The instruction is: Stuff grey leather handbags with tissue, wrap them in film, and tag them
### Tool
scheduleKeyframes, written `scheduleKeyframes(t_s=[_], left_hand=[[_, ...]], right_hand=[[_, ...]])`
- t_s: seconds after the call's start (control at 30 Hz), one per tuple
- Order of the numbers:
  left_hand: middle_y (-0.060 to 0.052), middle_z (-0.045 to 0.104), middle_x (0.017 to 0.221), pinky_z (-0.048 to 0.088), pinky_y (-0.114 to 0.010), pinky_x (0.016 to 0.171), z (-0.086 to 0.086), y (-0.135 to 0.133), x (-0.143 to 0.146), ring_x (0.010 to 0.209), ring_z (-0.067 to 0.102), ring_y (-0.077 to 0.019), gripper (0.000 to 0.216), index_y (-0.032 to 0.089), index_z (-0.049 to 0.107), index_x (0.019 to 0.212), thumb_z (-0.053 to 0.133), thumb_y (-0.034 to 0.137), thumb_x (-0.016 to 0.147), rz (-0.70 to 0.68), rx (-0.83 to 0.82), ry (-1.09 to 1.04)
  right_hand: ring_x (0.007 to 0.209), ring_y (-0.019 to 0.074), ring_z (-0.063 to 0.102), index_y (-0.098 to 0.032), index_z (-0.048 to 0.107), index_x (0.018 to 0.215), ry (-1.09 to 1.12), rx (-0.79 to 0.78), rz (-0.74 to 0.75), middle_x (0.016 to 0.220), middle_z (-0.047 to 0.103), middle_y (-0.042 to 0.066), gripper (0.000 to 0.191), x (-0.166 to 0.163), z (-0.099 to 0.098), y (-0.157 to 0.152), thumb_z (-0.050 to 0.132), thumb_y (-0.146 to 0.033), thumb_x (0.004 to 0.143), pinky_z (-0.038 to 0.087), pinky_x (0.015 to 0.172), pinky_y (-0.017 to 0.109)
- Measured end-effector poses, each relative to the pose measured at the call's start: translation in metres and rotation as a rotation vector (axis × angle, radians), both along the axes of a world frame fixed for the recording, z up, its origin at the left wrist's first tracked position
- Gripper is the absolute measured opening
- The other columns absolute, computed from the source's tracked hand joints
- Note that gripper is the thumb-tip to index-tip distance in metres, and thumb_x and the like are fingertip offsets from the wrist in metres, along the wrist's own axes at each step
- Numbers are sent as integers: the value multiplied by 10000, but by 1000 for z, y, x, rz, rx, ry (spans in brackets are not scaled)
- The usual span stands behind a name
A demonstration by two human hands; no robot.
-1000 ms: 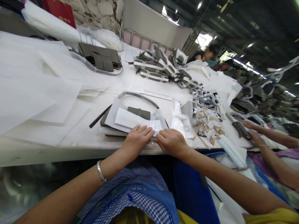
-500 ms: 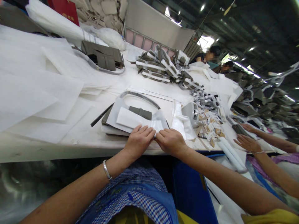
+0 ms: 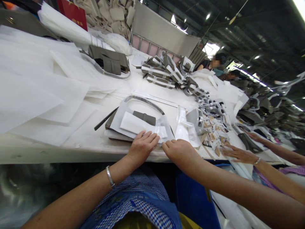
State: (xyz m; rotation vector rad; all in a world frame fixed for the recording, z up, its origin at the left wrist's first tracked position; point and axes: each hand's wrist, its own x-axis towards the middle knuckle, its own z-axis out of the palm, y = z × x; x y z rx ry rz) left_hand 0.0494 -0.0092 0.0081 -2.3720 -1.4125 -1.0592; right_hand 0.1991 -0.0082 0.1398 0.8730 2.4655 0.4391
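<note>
A grey-brown handbag (image 3: 144, 117) lies flat at the table's near edge, partly covered by a translucent white wrapping sheet (image 3: 117, 118). A folded white pad (image 3: 130, 123) rests on top, with clear tape at its right end. The bag's wrapped handle (image 3: 149, 101) arches away from me, and a dark strap (image 3: 105, 119) sticks out left. My left hand (image 3: 144, 145) is closed over the near edge of the wrapping, its thumb hidden. At the near right corner, my right hand (image 3: 180, 151) has its fingers curled on the sheet's edge; the fingertips are partly hidden.
White sheets (image 3: 43, 86) cover the table's left side. Another handbag (image 3: 109, 60) lies behind them. Several wrapped bags (image 3: 164, 71) are piled at the back. Small tags (image 3: 214, 130) and clear plastic (image 3: 187, 127) lie to the right, near a co-worker's hand (image 3: 240, 155).
My right hand has shifted slightly right and down, leaving a gap from my left hand. The bag stays in place on the table. A co-worker's hand has moved left toward the tags.
</note>
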Motion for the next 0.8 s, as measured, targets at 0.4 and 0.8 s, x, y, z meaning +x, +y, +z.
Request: scheduleKeyframes(t_s=[0.4,0.8], left_hand=[[-18,665,1214,373,-406,1032,-4,2,-1,1151,569,-200,246,190,570,1183,583,234,941,-26,-11,-25],[-44,678,1172,394,-392,1023,3,4,-1,1140,584,-210,270,166,551,1213,555,177,943,-28,-58,-28]], right_hand=[[781,235,688,-135,673,881,-106,-63,70,796,716,109,157,-27,25,19,534,-65,898,405,617,312],[777,201,677,-221,683,938,-106,-169,114,812,731,46,102,-35,20,93,660,-312,899,351,635,275]])
